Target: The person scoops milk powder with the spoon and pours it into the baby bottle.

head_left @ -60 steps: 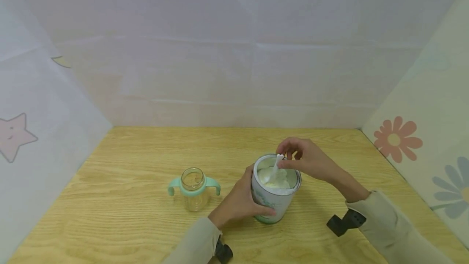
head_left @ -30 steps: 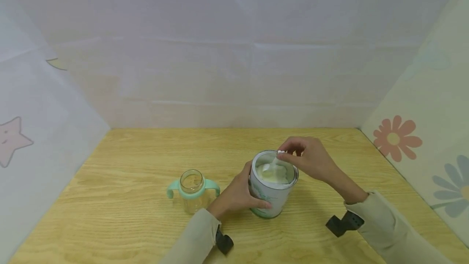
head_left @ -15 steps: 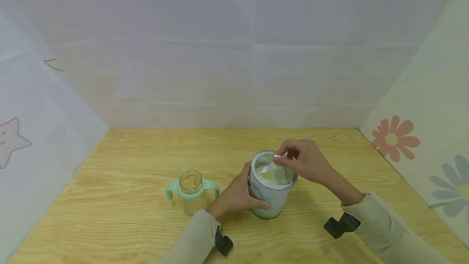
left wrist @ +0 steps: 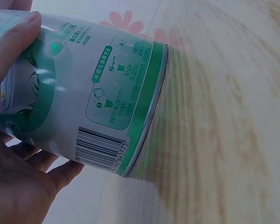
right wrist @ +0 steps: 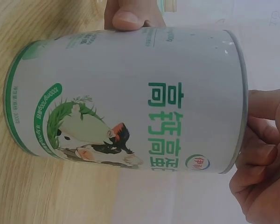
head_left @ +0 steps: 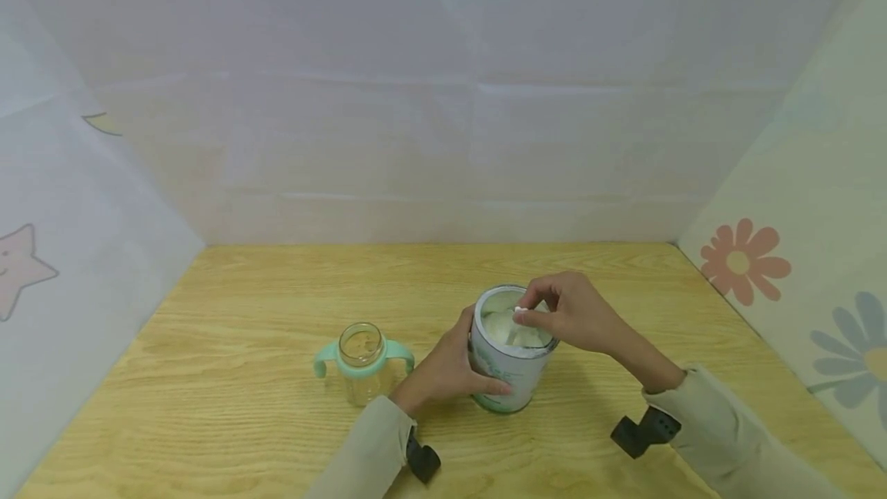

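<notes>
A white and green milk powder can [head_left: 516, 372] stands tilted on the wooden table, its top uncovered and pale powder [head_left: 499, 326] inside. My left hand [head_left: 446, 368] grips the can round its left side, thumb across the front; the left wrist view shows the printed label and barcode. Over the can's mouth, my right hand [head_left: 571, 310] pinches the white handle end of a scoop [head_left: 520, 312]; the rest of the scoop is down in the can and mostly hidden. In the right wrist view the right fingers [right wrist: 256, 154] are at the can's rim.
Left of the can, a clear baby bottle [head_left: 363, 383] with mint green handles stands uncapped, close to the left wrist. The wooden table [head_left: 242, 329] meets white sheeting behind and patterned sheets at both sides. Each wrist wears a black camera [head_left: 644, 431].
The right hand has gone lower and slightly left, taking the scoop deeper into the powder. Since two seconds ago the can has shifted a little left; the left hand keeps its grip.
</notes>
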Tool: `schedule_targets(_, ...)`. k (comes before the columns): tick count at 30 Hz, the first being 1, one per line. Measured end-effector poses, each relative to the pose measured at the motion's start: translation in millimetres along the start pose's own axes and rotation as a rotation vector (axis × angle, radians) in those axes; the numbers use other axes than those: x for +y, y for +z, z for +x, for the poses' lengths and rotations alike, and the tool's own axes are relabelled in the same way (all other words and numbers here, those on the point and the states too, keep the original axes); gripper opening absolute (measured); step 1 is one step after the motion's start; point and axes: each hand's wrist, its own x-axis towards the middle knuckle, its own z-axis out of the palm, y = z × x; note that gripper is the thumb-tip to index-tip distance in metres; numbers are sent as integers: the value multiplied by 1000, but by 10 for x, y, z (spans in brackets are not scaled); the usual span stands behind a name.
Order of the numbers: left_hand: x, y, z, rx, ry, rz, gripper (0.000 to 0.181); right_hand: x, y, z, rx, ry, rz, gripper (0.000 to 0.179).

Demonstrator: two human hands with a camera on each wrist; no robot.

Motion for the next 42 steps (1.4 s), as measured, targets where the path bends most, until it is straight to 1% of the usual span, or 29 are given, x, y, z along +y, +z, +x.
schedule_targets(6,-1,2,0,-6,-1,-52,108,14,-1,15,-8,56,20,5)
schedule_targets(11,-1,2,-2,0,-7,-47,109,40,11,21,-4,66,17,4)
schedule_targets(15,-8,-1,0,-1,3,-38,110,40,10,20,1,77,16,4)
schedule_targets(18,-12,-2,4,-2,12,-39,109,33,3,16,13,97,21,4)
schedule_targets(22,-8,-3,1,-2,10,-32,111,29,-6,6,35,125,35,5)
schedule_targets(32,0,-5,-13,-6,7,-26,112,54,-12,4,61,118,57,7)
schedule_targets(42,-16,1,-23,-3,-17,-18,111,42,-36,-6,102,103,69,6)
